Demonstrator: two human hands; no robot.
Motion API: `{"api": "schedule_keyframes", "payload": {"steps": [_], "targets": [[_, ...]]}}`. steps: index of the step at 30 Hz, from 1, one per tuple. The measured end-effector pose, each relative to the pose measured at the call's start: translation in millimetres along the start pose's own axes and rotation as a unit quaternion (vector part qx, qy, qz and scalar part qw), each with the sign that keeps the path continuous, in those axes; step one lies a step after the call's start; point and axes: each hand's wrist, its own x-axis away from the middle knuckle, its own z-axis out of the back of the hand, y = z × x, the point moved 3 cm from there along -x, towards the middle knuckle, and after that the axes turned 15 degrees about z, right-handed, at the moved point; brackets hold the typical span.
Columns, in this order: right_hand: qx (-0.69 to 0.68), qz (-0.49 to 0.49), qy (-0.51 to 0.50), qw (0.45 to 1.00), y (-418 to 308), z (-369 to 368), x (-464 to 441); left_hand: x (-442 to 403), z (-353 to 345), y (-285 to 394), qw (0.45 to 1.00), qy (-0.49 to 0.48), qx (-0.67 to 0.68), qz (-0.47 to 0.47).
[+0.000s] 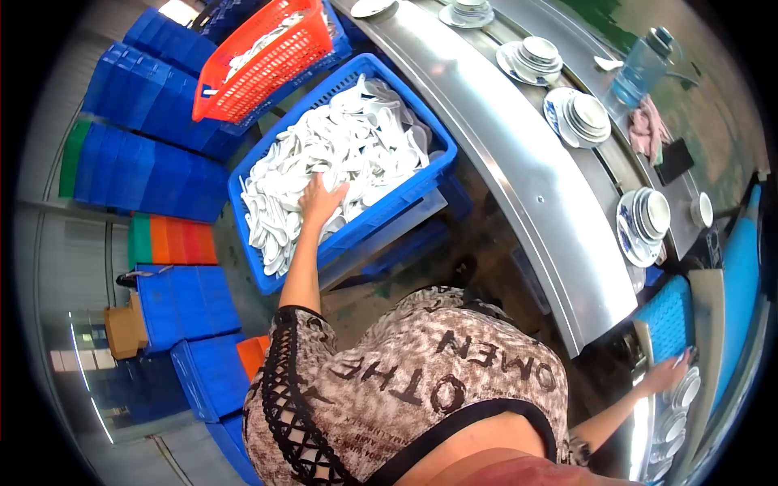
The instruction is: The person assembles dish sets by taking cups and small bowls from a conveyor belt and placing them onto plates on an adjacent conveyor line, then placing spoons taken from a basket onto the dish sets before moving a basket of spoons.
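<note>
My left hand (pixel 323 199) reaches into a blue basket (pixel 348 236) heaped with white spoons (pixel 332 138). Its thumb and forefinger are apart, and the fingertips touch the spoons. At the lower right, my right hand (pixel 668 373) is closed, with something small at its fingertips that I cannot make out. Just below that hand is a row of stacked white dishes (pixel 687 390). Between my hands runs a curved steel surface (pixel 519 182), with stacks of bowls on patterned plates (pixel 585 117) along its far side.
A red basket (pixel 259 61) with more white pieces stands behind the blue one. Stacked blue crates (pixel 150 174) line the left. Beyond the steel surface are a water bottle (pixel 640 71), a pink cloth (pixel 647 130), a dark flat object (pixel 674 160) and a cup (pixel 702 210).
</note>
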Motion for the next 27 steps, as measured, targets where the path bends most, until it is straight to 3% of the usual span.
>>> {"api": "schedule_keyframes", "payload": {"steps": [1, 2, 3, 4, 5, 6, 8, 9, 11, 12, 16, 18, 20, 22, 23, 25, 27], "targets": [[0.009, -0.022, 0.102, 0.995, -34, 15, 11, -1, -1, 2, 1.0, -0.009, -0.015, 0.0], [-0.026, -0.033, 0.13, 0.991, -70, 35, 21, -1, 0, 5, 0.999, -0.004, -0.032, 0.0], [-0.086, -0.126, 0.164, 0.975, -86, 33, 47, -2, 1, 8, 0.999, 0.001, -0.048, -0.002], [-0.056, -0.111, 0.131, 0.984, -108, 35, 64, -6, -1, 8, 0.998, 0.008, -0.059, -0.004], [-0.072, -0.091, 0.047, 0.992, -127, 26, 83, -8, 3, 11, 0.998, -0.009, -0.069, -0.002], [-0.131, -0.098, 0.027, 0.986, -158, 18, 88, -8, 7, 17, 0.996, -0.028, -0.083, -0.006], [-0.209, -0.171, -0.132, 0.954, -167, -43, 122, -12, 3, 32, 0.992, -0.03, -0.114, -0.054], [-0.252, -0.211, -0.165, 0.93, -164, -58, 128, -10, -1, 42, 0.988, -0.033, -0.124, -0.081], [-0.309, -0.262, -0.176, 0.897, -141, -72, 131, -5, 4, 47, 0.983, -0.028, -0.142, -0.116], [-0.327, -0.273, -0.172, 0.888, -132, -74, 130, -5, -5, 43, 0.981, 0.035, -0.12, -0.147], [-0.372, -0.288, -0.163, 0.867, -126, -92, 128, 5, -17, 34, 0.988, 0.046, -0.103, -0.11], [-0.385, -0.296, -0.153, 0.861, -135, -98, 130, -5, -26, 30, 0.995, 0.014, -0.093, -0.04], [-0.379, -0.313, -0.143, 0.859, -152, -98, 132, -32, -45, 10, 0.991, 0.023, -0.031, -0.128], [-0.375, -0.332, -0.134, 0.855, -177, -101, 132, -79, -70, -14, 0.969, -0.013, -0.092, -0.227], [-0.38, -0.339, -0.131, 0.851, -188, -105, 130, -41, -42, 15, 0.967, -0.038, -0.04, -0.251], [-0.4, -0.349, -0.146, 0.835, -202, -113, 127, -51, -37, 8, 0.973, -0.082, -0.006, -0.218], [-0.428, -0.286, -0.242, 0.823, -198, -111, 118, -30, -21, 20, 0.956, -0.007, 0.021, -0.291]]}}
